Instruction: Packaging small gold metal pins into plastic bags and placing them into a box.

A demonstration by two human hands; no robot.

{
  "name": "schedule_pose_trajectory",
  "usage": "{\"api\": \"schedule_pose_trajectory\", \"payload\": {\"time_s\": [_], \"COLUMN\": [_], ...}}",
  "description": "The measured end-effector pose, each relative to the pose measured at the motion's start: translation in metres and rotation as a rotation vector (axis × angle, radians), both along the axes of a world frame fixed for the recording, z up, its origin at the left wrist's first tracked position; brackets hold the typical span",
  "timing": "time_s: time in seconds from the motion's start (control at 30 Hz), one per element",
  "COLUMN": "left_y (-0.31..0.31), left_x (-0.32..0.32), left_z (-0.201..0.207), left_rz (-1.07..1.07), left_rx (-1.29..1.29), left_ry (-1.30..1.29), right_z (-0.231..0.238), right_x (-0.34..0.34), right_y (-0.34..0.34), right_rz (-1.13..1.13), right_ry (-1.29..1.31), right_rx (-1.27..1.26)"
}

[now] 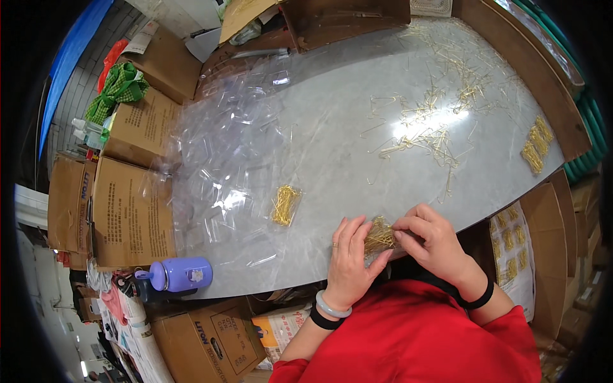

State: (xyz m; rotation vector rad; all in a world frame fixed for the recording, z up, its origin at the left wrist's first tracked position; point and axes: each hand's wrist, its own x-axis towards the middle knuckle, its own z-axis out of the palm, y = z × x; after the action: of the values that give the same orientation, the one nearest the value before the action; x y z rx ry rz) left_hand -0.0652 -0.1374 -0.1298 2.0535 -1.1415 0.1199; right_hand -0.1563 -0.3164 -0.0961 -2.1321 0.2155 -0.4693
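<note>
Close to my body, at the near edge of the table, a small clear pack of gold wire hooks (379,237) sits between my two hands. My left hand (348,263) is closed around its left side, fingers behind and thumb in front. From the right, my right hand (434,244) pinches the pack's edge with thumb and fingertips. A filled clear pack of gold hooks (285,205) lies on the table left of my hands. Farther off, loose gold wire hooks (429,137) are scattered over the grey tabletop (332,134).
Many clear plastic sleeves (230,140) cover the table's left side. Cardboard boxes (134,214) line that edge, near a purple bottle (182,274). Several filled packs (536,145) lie at the far right. Below the right edge, an open carton (543,242) holds more packs.
</note>
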Motion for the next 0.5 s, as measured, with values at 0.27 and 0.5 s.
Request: {"api": "schedule_pose_trajectory", "payload": {"time_s": [0.27,0.5], "left_y": [0.001,0.001], "left_x": [-0.001,-0.001], "left_z": [0.001,0.0], "left_rz": [0.008,0.028], "left_rx": [-0.001,-0.023], "left_ry": [0.01,0.015], "right_z": [-0.006,0.002], "right_x": [0.004,0.009], "right_y": [0.006,0.002], "right_rz": [-0.028,0.02], "right_ry": [-0.096,-0.015], "right_rx": [-0.242,-0.084]}}
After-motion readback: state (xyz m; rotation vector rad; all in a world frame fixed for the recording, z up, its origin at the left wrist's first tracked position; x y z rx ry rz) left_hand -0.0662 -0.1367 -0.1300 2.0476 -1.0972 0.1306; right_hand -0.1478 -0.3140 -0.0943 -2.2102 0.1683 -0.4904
